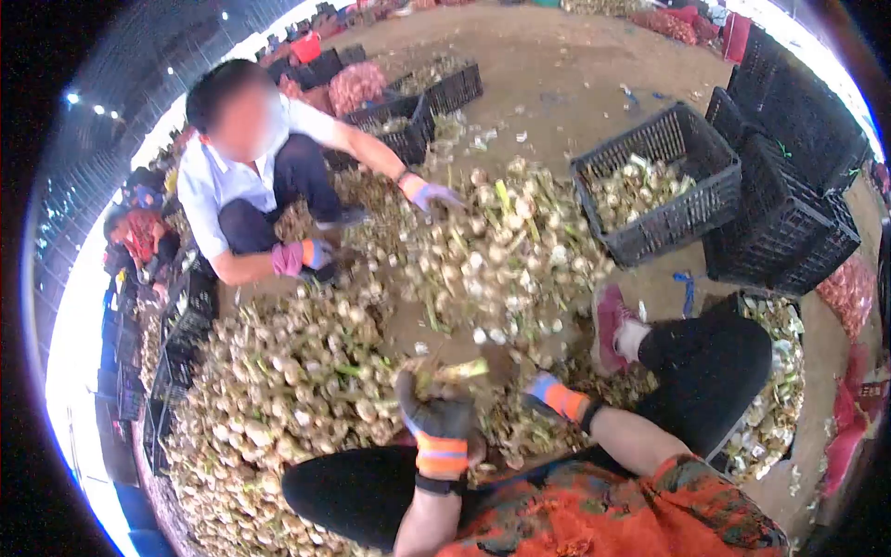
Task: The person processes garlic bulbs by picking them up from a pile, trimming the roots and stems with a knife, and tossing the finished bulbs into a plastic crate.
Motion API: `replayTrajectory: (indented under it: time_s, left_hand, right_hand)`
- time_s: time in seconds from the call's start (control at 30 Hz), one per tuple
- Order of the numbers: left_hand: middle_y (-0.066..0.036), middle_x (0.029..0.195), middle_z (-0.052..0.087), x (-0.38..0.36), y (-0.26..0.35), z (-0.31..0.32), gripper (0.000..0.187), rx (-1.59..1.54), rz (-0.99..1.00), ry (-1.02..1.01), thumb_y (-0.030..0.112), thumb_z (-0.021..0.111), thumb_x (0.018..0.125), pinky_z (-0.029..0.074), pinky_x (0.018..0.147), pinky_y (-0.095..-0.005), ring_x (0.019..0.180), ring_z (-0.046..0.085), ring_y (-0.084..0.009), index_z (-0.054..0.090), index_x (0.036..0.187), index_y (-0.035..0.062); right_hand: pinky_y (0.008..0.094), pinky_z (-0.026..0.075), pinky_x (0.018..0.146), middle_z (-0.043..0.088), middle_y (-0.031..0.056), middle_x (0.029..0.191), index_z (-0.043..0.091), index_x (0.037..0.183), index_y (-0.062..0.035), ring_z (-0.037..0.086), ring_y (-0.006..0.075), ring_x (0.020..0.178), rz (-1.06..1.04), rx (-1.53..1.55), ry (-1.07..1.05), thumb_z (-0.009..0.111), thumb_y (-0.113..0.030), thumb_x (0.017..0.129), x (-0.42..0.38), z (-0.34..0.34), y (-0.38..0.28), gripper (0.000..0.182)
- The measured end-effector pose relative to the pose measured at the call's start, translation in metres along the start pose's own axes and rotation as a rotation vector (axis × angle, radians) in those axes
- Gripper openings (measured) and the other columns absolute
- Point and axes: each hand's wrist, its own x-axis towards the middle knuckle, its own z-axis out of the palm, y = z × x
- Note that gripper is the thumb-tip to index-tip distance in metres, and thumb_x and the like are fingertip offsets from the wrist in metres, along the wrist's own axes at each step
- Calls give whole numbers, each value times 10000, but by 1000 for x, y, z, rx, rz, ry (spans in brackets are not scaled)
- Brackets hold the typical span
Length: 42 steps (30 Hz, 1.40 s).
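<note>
My left hand (438, 420), in a grey work glove with an orange cuff, is over the pile with its thumb spread away from the fingers. Just beyond its fingertips a garlic stalk (459, 370), pale with a green end, overlaps the pile and looks blurred. To the right, my right hand (561, 399) wears a blue and orange glove; its fingers are curled together and slightly smeared, and I cannot tell what is in them. Loose garlic bulbs (288, 371) lie heaped in front and to the left, with another garlic heap (510, 241) farther ahead.
A person (251, 167) in a white shirt squats opposite, gloved hands at the heap. A black crate (664, 181) holding garlic stands ahead right, beside stacked black crates (780, 204). A container of trimmings (770, 390) is by my right leg. Red mesh sacks (846, 292) lie farther right.
</note>
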Motion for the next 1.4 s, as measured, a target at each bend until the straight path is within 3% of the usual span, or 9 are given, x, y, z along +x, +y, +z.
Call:
replayTrajectory:
  time_s: [0.07, 0.13, 0.3, 0.37, 0.43, 0.53, 0.87, 1.13, 1.4]
  left_hand:
    - [-27, 900, 604, 18, 50, -10, 284, 104, 356, -132, 363, 556, 802, 469, 756, -296, 779, 563, -141, 576, 912, 101]
    - [-31, 1069, 547, 26, 134, -38, 417, 118, 472, -590, 383, 559, 806, 400, 899, -285, 984, 521, -162, 501, 1099, 91]
    - [-62, 1219, 464, 109, 180, -67, 486, -641, 257, -688, 307, 458, 862, 348, 952, -357, 1114, 436, -203, 334, 1277, 87]
    - [-79, 1365, 297, 200, 146, -126, 434, 894, 415, 241, 141, 331, 860, 270, 997, -349, 1195, 360, -203, 336, 1292, 100]
    - [-57, 777, 608, 272, 91, -168, 323, 1175, 331, 335, 243, 659, 732, 477, 552, -336, 597, 559, -165, 590, 1016, 105]
    - [-257, 1360, 176, 313, 43, -158, 916, 2188, -47, 731, 579, 657, 600, 392, 901, -390, 1160, 383, -384, 237, 1343, 246]
    - [-234, 1346, 229, 254, -27, -215, 464, 2722, 18, 79, 110, 619, 621, 425, 827, -428, 1001, 485, -405, 553, 1072, 197]
    - [-214, 1194, 447, 194, -28, -243, 437, 2196, 591, 583, 199, 672, 666, 418, 846, -406, 977, 506, -365, 548, 1062, 62]
    - [-36, 799, 590, 201, 18, -293, 273, 543, 43, 234, 208, 554, 829, 445, 653, -271, 646, 503, -184, 570, 1019, 11]
  right_hand:
    - [387, 495, 621, 625, 152, 852, 593, 912, 22, 609, 240, 708, 849, 637, 933, 488, -136, 803, 56, 110, 32, 219]
    - [381, 482, 482, 619, 138, 764, 572, 892, 19, 604, 238, 601, 295, 1809, 111, 496, -135, 803, 3, 10, 62, 193]
    - [265, 412, 494, 523, 79, 646, 514, 670, -31, 527, 154, 561, 135, 2138, 119, 470, -184, 817, -66, -167, -13, 216]
    - [273, 416, 516, 528, 77, 660, 521, 656, -40, 523, 177, 569, 158, 1677, 229, 485, -171, 807, -68, -185, -33, 202]
    - [304, 427, 458, 550, 95, 668, 525, 768, -10, 526, 200, 516, 32, 1661, 338, 475, -207, 833, -60, -158, -33, 213]
    - [311, 437, 482, 563, 110, 727, 531, 792, 6, 533, 206, 553, 29, 1668, 292, 470, -193, 846, -59, -153, -28, 215]
    - [324, 414, 436, 541, 131, 741, 517, 861, 48, 512, 211, 522, 473, 2157, 54, 508, -175, 838, -40, -160, -29, 224]
    - [303, 411, 386, 524, 102, 696, 531, 764, 5, 505, 173, 498, 550, 2101, 27, 568, -168, 747, -50, -171, -24, 179]
    - [292, 414, 449, 485, 58, 590, 522, 780, 9, 484, 151, 511, 344, 1810, 193, 534, -178, 764, -62, -174, -28, 188]
